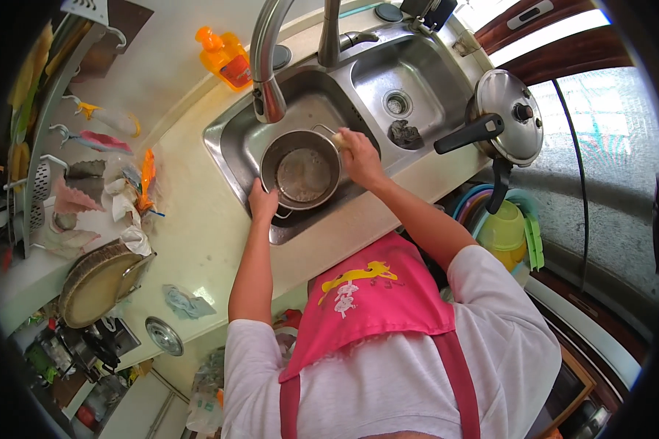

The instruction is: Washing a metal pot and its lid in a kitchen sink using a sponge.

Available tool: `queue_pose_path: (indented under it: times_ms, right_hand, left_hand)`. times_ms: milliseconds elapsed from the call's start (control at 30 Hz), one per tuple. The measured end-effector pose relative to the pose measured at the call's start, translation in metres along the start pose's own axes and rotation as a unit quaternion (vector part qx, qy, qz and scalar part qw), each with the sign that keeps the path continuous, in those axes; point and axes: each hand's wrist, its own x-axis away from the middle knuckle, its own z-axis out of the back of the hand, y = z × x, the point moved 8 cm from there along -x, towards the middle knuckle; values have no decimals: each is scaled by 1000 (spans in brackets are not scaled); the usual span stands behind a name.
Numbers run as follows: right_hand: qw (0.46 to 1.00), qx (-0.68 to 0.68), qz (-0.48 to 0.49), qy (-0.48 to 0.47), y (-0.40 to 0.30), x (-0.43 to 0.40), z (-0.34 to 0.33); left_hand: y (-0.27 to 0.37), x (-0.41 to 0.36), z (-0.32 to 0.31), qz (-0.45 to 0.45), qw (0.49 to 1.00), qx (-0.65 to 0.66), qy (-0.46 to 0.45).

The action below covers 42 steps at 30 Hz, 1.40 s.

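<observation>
In the left basin (233, 140) of a stainless steel double sink, a metal pot (270, 164) with two wire loop handles sits tilted towards me. My left hand (263, 203) grips it at the near-left rim, by the lower handle. A pale sponge or cloth (340, 140), mostly covered by the fingers, is in my right hand (362, 159), against the pot's far-right rim near the upper handle. The pot's bottom looks wet and stained; whether liquid stands in it is unclear. A pull-down faucet (269, 101) hangs just beyond the pot.
A dark crumpled scrubber (403, 133) lies in the right basin (373, 71). A pressure cooker (505, 112) stands at the sink's right end, its handle reaching inward. Left are an orange soap bottle (225, 57), a blue cloth (188, 302), a metal lid (165, 336) and a round chopping board (96, 285).
</observation>
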Motion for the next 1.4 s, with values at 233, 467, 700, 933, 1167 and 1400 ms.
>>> queue_pose_path:
  times_ms: [233,467,700,933,1167,1400]
  right_hand:
    - [971,-92,-216,-37,86,-88,-86]
    - [746,-578,-326,50,98,-34,-84]
    - [975,-224,4,12,-42,38,-37]
    - [993,-69,-33,-90,-25,-68,-24]
    - [687,-532,-389,-306,52,-40,-103]
    - [541,-639,-512,-190,70,44,-132]
  left_hand:
    - [19,-6,-6,-91,992,-91,3]
    - [0,22,-36,151,962,222,-53]
    - [-11,49,-68,324,781,528,-77]
    - [16,103,-58,337,693,634,-66]
    - [-21,122,-11,297,720,618,-109]
    - [19,111,-52,271,616,714,-192]
